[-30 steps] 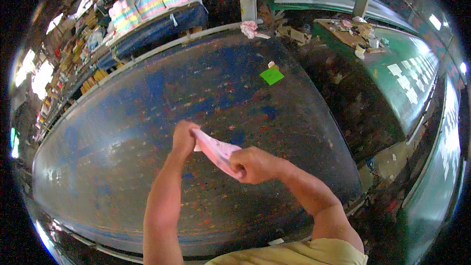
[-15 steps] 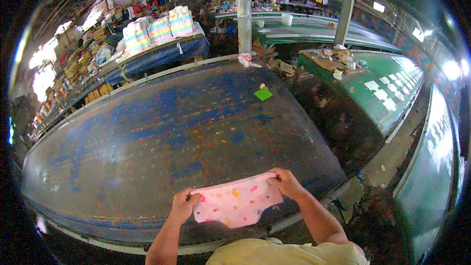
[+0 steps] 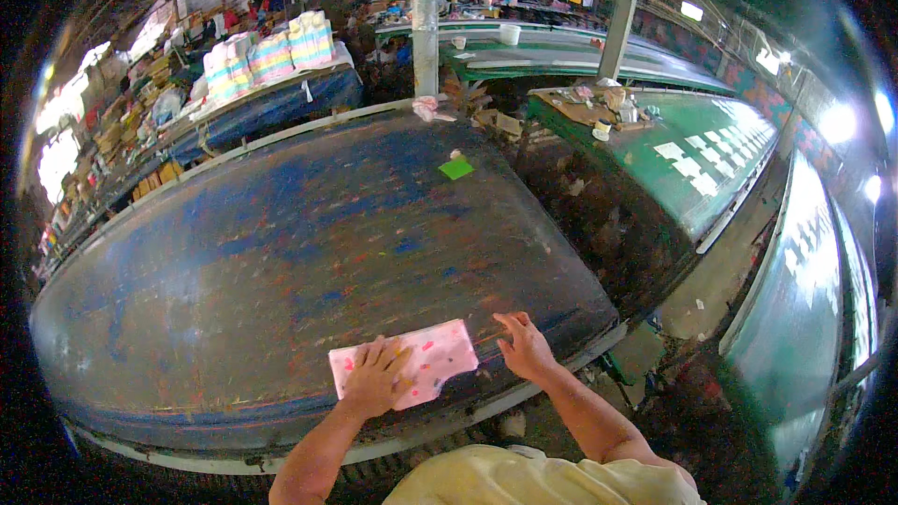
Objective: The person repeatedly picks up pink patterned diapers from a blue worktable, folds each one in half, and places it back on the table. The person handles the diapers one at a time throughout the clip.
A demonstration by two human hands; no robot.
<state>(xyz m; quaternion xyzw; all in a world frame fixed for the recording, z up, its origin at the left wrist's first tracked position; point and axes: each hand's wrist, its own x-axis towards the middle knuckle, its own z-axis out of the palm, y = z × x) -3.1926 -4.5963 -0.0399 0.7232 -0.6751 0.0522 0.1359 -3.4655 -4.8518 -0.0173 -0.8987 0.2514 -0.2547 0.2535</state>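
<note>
A small pair of pink printed briefs [image 3: 451,355] lies flat on the dark table [image 3: 234,318] near its front edge, its straight edge facing away from me. My left hand [image 3: 376,376] rests flat on the left half of the briefs, fingers spread, covering part of the print. Just right of the fabric, my right hand [image 3: 527,348] hovers by the table's edge, apart from the briefs. Its fingers are loosely bent with nothing between them.
A green square [image 3: 456,168] with a small object lies on the table's far right part. A crumpled pink cloth [image 3: 430,109] sits by the post [image 3: 425,19]. Stacked striped bundles [image 3: 271,56] stand at the back left. Green tables [image 3: 655,131] with white pieces are to the right.
Both hands held the briefs up by their top corners before. Now they lie on the table; the left hand is flat on them and the right has let go.
</note>
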